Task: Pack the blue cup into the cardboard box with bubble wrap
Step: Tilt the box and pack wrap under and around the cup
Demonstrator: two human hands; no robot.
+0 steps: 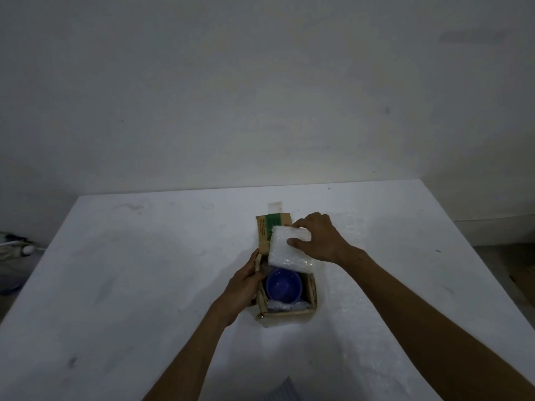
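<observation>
just below frame centre, blue cup (284, 285) sits upright in the cardboard box (312, 290). right hand (320, 238) fingers pinch a bubble wrap pad (289, 248) over the far half; left hand (246, 280) fingers grip the left wall. risk: pad snags the upright flap (273, 227) or box skids on the worktop (144, 270).

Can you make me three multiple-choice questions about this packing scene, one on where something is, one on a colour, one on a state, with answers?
1. Where is the cup?
A. inside the cardboard box
B. beside it
C. held up in the air

2. What colour is the cup?
A. red
B. blue
C. green

3. What is the right hand doing?
A. resting flat on the table
B. closing a flap
C. gripping folded bubble wrap

Answers: 1 A, the box walls surround it; 2 B, its inside shows blue; 3 C, fingers clasp the white pad over the box while the left hand steadies the box.
</observation>
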